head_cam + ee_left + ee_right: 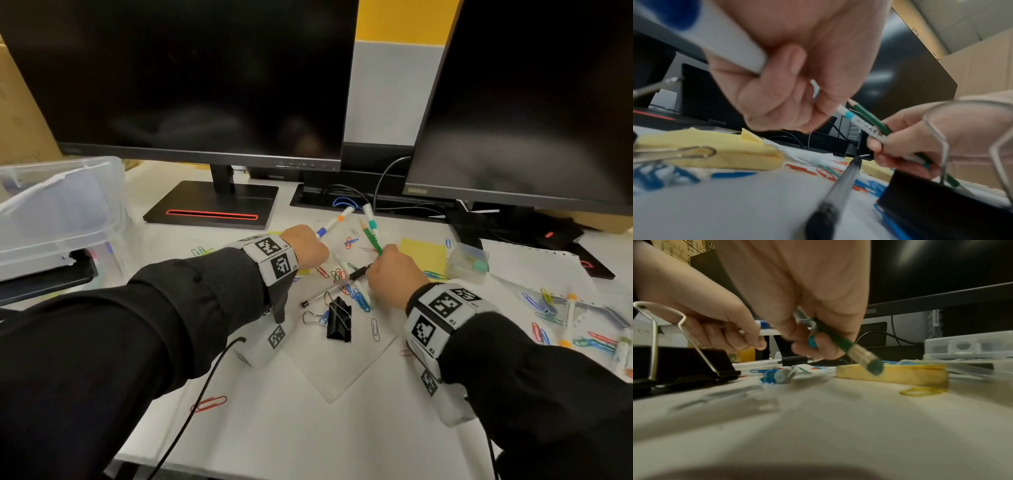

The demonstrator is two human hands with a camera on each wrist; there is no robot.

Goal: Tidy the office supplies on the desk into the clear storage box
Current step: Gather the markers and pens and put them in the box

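- Both hands are full: left hand (306, 247) fingers wrap a white marker (334, 223); right hand (394, 270) fingers clamp a green pencil (373, 240).
- Light, stiff, slippery sticks (probably); grip mid-barrel.

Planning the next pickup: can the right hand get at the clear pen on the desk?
Probably yes: the clear pen lies uncovered just under the right hand, though that hand already grips a green pencil and a marker.
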